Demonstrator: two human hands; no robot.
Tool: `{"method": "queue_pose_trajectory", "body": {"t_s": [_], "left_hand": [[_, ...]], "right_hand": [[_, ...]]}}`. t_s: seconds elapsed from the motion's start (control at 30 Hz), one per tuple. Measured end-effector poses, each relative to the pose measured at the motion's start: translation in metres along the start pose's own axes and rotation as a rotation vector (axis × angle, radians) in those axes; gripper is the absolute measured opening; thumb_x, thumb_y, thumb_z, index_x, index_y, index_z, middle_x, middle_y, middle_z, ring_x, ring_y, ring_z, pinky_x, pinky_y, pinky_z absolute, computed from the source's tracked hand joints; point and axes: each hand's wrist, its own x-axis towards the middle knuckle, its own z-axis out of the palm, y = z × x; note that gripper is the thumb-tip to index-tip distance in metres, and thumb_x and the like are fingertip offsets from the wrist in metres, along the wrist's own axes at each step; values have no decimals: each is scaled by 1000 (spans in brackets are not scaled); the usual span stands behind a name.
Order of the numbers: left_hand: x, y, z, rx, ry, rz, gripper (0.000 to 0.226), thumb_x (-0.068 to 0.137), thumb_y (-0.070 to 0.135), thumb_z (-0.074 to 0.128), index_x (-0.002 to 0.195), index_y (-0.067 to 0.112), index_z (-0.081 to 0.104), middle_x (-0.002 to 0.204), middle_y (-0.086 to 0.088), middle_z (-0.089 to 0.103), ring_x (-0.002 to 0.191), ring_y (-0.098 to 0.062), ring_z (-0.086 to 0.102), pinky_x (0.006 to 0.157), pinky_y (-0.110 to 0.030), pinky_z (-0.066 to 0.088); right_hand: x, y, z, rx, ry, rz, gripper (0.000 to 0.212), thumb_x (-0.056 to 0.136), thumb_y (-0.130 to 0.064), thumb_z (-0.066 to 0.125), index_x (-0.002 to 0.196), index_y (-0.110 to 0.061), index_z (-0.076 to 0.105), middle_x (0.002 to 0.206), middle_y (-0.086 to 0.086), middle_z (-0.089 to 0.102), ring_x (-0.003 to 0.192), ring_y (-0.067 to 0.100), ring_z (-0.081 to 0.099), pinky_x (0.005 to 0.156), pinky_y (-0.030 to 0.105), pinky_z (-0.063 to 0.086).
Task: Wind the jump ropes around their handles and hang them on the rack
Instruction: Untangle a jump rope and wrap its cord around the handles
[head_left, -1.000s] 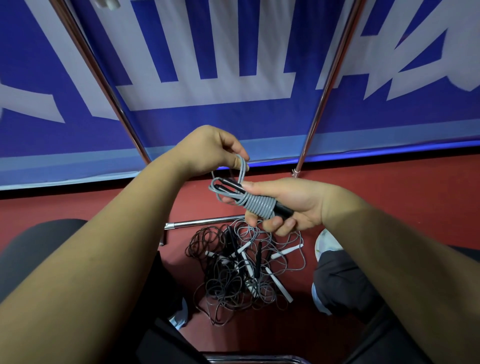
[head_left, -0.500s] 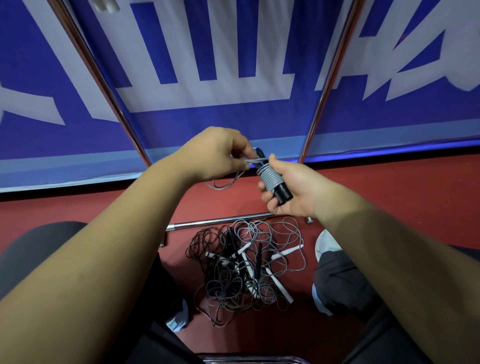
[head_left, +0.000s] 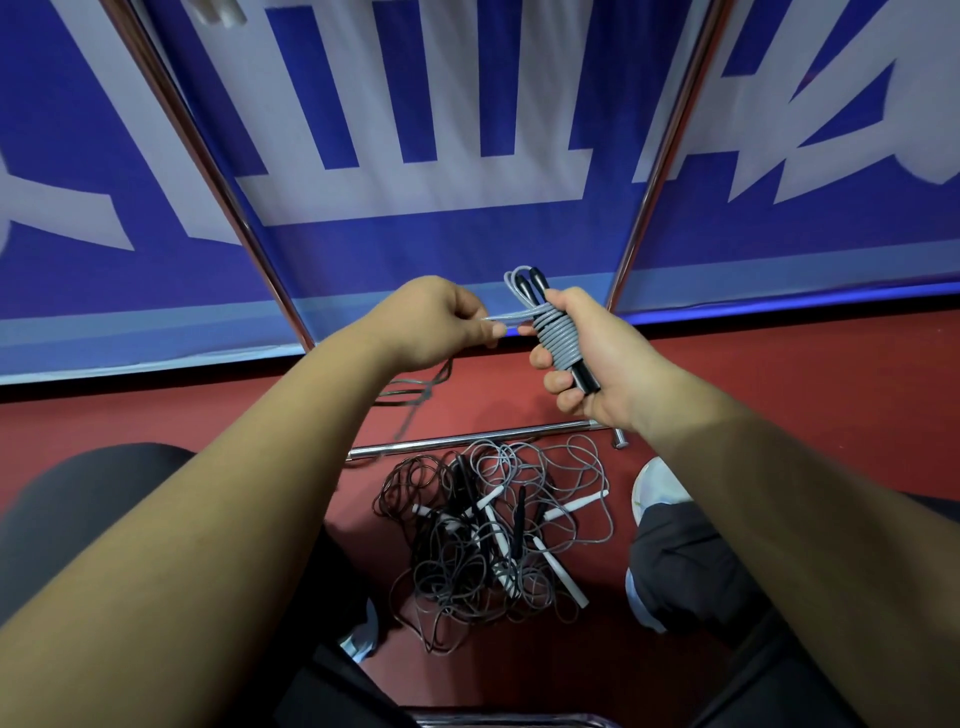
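My right hand (head_left: 592, 358) grips a pair of black jump-rope handles (head_left: 584, 378) held together, with grey rope (head_left: 558, 340) coiled tightly round their middle. The handles tilt up and away, and a short grey loop shows at their top ends. My left hand (head_left: 441, 319) pinches the free end of the grey rope, pulled taut to the left of the coil. A tangled pile of jump ropes (head_left: 488, 540), dark and grey with white and black handles, lies on the red floor below my hands.
Two chrome rack poles (head_left: 218, 171) (head_left: 660, 171) rise in front of a blue and white banner. A chrome base bar (head_left: 467, 441) lies on the floor behind the pile. My knees and white shoes (head_left: 657, 488) flank the pile.
Both hands rose slightly with the bundle. The slack loop that hung under my left hand is gone; the rope end is now pulled straight and taut between my hands.
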Motion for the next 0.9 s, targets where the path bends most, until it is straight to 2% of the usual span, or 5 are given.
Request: {"method": "queue_pose_trajectory", "body": {"t_s": [0.23,0.33,0.6,0.73,0.9], "left_hand": [[-12,6,-2,-390,-46,105,39,112,44,47,98,10,59,89,1,78,89,-24,71,93,-42,54],[-13,11,0,-545,-39,136,36,113,33,47,103,1,60,69,-10,60,69,-29,63,83,-44,52],[-10,1,-1,-276,-147,106,33,113,33,41,103,23,70,68,-3,60,62,-17,42,64,-31,38],[-8,-3,4,-201,-180,112,24,112,34,51,115,30,75,90,3,78,75,-4,55,74,-14,44],[-5,-9,-3,-301,-105,89,14,105,30,66,110,29,79,100,8,81,84,1,62,84,-25,45]], "right_hand": [[3,-3,-5,7,36,-20,43,96,-62,59,106,-21,66,70,-2,53,49,12,36,44,22,24],[2,-5,-5,16,50,-22,43,96,-62,60,104,-21,66,70,-3,53,49,12,37,44,22,25],[-5,-13,-9,53,56,-57,46,97,-64,58,106,-20,65,71,-3,54,50,12,38,45,23,24],[-9,-14,-7,53,3,-63,46,96,-67,57,100,-22,63,71,-2,54,51,12,37,45,22,23],[-12,-17,-6,38,-35,-67,56,90,-76,61,104,-21,64,72,-3,54,51,11,36,46,22,24]]}}
